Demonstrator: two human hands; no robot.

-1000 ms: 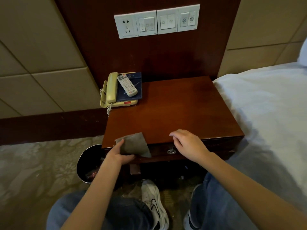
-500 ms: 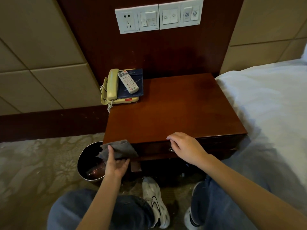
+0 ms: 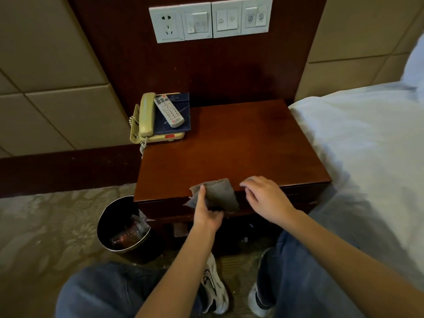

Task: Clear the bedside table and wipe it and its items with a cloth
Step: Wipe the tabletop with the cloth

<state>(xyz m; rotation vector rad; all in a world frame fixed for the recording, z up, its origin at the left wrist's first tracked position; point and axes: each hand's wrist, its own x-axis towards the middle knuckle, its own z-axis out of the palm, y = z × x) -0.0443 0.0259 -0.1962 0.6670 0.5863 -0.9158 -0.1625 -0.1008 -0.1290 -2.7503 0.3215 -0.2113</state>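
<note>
My left hand (image 3: 207,214) pinches the cloth (image 3: 219,193) at the front edge of the desk (image 3: 241,145); right hand (image 3: 266,198) rests just beside it, loosely curled, empty

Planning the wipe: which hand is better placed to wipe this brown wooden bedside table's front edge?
Left, probably: left hand holds the grey cloth on the edge of the brown wooden table; right hand is empty.

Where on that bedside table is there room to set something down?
The bedside table is bare from the telephone across to the bed and back to the wall. Crowded: the back left corner, with remote and blue booklet stacked on the telephone, and the front edge, where the left hand holds the cloth beside the right hand.
</note>
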